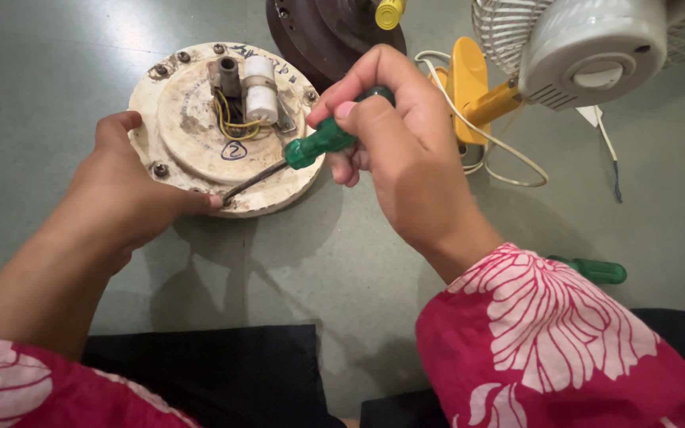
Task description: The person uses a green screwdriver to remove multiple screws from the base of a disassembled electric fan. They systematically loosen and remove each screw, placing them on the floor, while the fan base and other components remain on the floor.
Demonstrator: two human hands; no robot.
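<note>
A round cream-coloured motor housing (192, 119) lies on the grey floor, dirty and ringed with screws, with a white part and yellow wires on top. My left hand (124, 186) grips its near left rim, the thumb touching the edge. My right hand (394, 139) is closed around a green-handled screwdriver (315, 144). The screwdriver's metal shaft slants down to the left, and its tip rests at a screw on the housing's front rim, close to my left thumb.
A dark brown round part (319, 32) with a yellow cap lies behind the housing. A small white fan (588, 47) on a yellow bracket stands at the upper right, with a white cable (509, 154) looping on the floor. Another green-handled tool (596, 271) lies by my right sleeve.
</note>
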